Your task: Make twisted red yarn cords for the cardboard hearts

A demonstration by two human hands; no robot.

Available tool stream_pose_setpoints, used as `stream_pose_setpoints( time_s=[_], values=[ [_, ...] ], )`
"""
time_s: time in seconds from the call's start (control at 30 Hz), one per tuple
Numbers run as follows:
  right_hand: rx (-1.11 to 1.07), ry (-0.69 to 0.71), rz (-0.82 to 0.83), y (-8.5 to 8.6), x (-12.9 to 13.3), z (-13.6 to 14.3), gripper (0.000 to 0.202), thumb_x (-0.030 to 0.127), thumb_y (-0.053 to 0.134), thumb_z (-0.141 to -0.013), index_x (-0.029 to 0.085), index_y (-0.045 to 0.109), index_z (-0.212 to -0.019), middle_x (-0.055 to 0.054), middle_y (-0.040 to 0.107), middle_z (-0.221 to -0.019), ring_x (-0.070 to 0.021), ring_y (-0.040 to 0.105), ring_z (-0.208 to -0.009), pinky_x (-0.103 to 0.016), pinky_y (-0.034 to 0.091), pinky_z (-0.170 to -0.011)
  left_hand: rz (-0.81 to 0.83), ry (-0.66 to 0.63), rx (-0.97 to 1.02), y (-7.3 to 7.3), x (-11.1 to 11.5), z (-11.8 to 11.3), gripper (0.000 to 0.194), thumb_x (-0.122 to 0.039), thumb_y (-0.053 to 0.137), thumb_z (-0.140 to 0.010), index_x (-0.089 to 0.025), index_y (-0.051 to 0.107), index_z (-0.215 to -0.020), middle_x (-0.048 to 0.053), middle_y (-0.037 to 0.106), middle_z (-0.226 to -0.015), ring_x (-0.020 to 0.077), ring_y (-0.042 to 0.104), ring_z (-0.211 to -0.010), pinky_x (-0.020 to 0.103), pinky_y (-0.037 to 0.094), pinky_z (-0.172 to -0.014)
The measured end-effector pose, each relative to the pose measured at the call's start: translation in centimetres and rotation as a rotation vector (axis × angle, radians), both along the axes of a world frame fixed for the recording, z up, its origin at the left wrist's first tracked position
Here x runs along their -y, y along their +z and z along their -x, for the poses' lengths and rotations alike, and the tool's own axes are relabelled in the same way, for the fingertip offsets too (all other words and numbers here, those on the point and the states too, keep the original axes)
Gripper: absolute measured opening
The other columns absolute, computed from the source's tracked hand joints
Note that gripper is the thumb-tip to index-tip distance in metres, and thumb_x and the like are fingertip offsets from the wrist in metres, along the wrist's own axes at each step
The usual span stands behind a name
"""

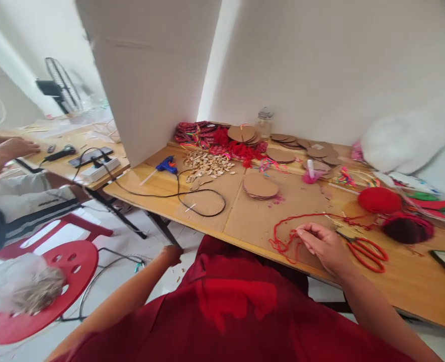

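Work at a wooden table (414, 289), seen from above. The right hand (326, 249), over the near edge of the table, pinches red yarn (278, 245) between thumb and fingertips; the yarn lies in loose loops just left of the hand, and a strand runs right toward a red ball (379, 200). The left hand (171, 255) hangs below the near edge, apart from the table's surface; whether its fingers are spread or pressed together cannot be told. Just right of the right hand lie scissors with orange-red handles (365, 253); beyond the ball's near side sits a dark, magenta-edged bundle (408, 229). Farther off, left of the yarn, rests a stack of cardboard discs (260, 185), with a pink-based bottle (310, 173) to its right and far side. To the left lie a heap of pale pieces (209, 166) and a blue glue gun (166, 165). Far left, at a neighbouring table, a co-worker's hand (16, 147) is near the table's edge
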State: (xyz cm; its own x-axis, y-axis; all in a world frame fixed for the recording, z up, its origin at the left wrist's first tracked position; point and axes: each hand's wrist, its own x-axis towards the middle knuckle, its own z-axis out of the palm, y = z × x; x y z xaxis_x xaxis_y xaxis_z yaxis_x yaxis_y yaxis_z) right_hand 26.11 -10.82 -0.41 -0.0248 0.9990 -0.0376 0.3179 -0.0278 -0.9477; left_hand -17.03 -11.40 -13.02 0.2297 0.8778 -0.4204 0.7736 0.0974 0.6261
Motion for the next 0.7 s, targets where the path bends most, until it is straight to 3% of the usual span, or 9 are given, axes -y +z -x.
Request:
stream_pose_setpoints(
  time_s=[0.1, 0.17, 0.23, 0.3, 0.33, 0.4, 0.47, 0.57, 0.7],
  values=[
    [-0.036, 0.018, 0.019, 0.6, -0.2, 0.1, 0.039, 0.057, 0.067, -0.079, 0.019, 0.059, -0.077, 0.005, 0.043, -0.057, -0.0085, 0.034, -0.046, -0.022, 0.025, -0.043, 0.091, -0.028, -0.001, 2.4, 0.2, 0.8, 0.047, -0.055, 0.058, -0.09, -0.012, 0.065, -0.07, 0.002, 0.061, -0.059, 0.0143, 0.059, -0.054, 0.028, 0.049, -0.058],
    [-0.059, 0.04, 0.027, 1.6, -0.2, 0.3, 0.037, 0.055, 0.069, -0.078, 0.019, 0.06, -0.078, 0.006, 0.043, -0.056, -0.0083, 0.034, -0.047, -0.022, 0.024, -0.044, 0.072, -0.025, 0.047, 4.6, 0.2, -0.4, 0.061, -0.063, 0.046, -0.092, -0.012, 0.064, -0.064, 0.003, 0.057, -0.051, 0.0138, 0.056, -0.05, 0.027, 0.045, -0.056],
    [-0.059, 0.077, 0.011, 3.3, 0.0, 0.7, 0.033, 0.05, 0.071, -0.078, 0.018, 0.063, -0.078, 0.004, 0.047, -0.059, -0.0086, 0.037, -0.051, -0.023, 0.028, -0.047, 0.017, -0.031, 0.144, 7.4, 0.1, -2.8, 0.061, -0.063, 0.039, -0.094, -0.012, 0.069, -0.081, 0.005, 0.066, -0.066, 0.0141, 0.061, -0.061, 0.026, 0.046, -0.061],
    [-0.017, 0.157, -0.059, 5.4, 0.4, 1.2, 0.027, 0.043, 0.07, -0.081, 0.017, 0.065, -0.077, 0.002, 0.052, -0.066, -0.0094, 0.043, -0.058, -0.023, 0.032, -0.052, -0.03, -0.052, 0.436, 10.5, -0.2, -5.7, 0.052, -0.057, 0.065, -0.082, -0.015, 0.067, -0.112, 0.009, 0.072, -0.102, 0.0166, 0.066, -0.081, 0.024, 0.047, -0.064],
    [0.013, 0.205, -0.098, 6.6, 0.7, 1.5, 0.024, 0.04, 0.069, -0.083, 0.017, 0.065, -0.076, 0.002, 0.053, -0.068, -0.0097, 0.044, -0.06, -0.023, 0.034, -0.055, -0.015, -0.082, 0.587, 12.1, -0.4, -7.2, 0.06, -0.05, 0.075, -0.075, -0.018, 0.062, -0.124, 0.01, 0.07, -0.113, 0.0176, 0.067, -0.086, 0.023, 0.048, -0.063],
    [0.078, 0.29, -0.146, 8.6, 1.3, 2.0, 0.02, 0.035, 0.066, -0.085, 0.017, 0.064, -0.076, 0.002, 0.054, -0.07, -0.0103, 0.046, -0.063, -0.023, 0.036, -0.057, 0.044, -0.092, 0.686, 14.9, -0.8, -10.0, 0.052, -0.048, 0.075, -0.077, -0.017, 0.066, -0.118, 0.007, 0.073, -0.091, 0.0135, 0.065, -0.067, 0.02, 0.041, -0.05],
    [0.135, 0.344, -0.159, 10.2, 1.9, 2.4, 0.018, 0.032, 0.064, -0.086, 0.017, 0.063, -0.077, 0.002, 0.055, -0.07, -0.0108, 0.047, -0.063, -0.023, 0.038, -0.058, 0.076, -0.09, 0.732, 17.1, -1.3, -12.6, 0.044, -0.056, 0.068, -0.082, -0.012, 0.071, -0.083, 0.004, 0.066, -0.061, 0.0095, 0.056, -0.048, 0.019, 0.038, -0.046],
    [0.215, 0.399, -0.19, 11.6, 2.5, 2.6, 0.014, 0.029, 0.061, -0.088, 0.018, 0.063, -0.079, 0.002, 0.058, -0.07, -0.0107, 0.048, -0.062, -0.023, 0.039, -0.056, 0.103, -0.04, 0.822, 19.1, -1.8, -15.5, 0.051, -0.061, 0.067, -0.08, -0.012, 0.067, -0.065, 0.0, 0.056, -0.045, 0.0059, 0.046, -0.038, 0.017, 0.031, -0.041],
    [0.283, 0.446, -0.248, 12.4, 2.5, 2.2, 0.008, 0.022, 0.061, -0.087, 0.019, 0.065, -0.081, 0.004, 0.059, -0.068, -0.0091, 0.048, -0.061, -0.021, 0.038, -0.054, 0.208, -0.083, 0.903, 20.5, -1.9, -17.5, 0.041, -0.052, 0.074, -0.077, -0.012, 0.073, -0.078, 0.002, 0.066, -0.06, 0.0062, 0.055, -0.047, 0.016, 0.038, -0.045]
  ],
)
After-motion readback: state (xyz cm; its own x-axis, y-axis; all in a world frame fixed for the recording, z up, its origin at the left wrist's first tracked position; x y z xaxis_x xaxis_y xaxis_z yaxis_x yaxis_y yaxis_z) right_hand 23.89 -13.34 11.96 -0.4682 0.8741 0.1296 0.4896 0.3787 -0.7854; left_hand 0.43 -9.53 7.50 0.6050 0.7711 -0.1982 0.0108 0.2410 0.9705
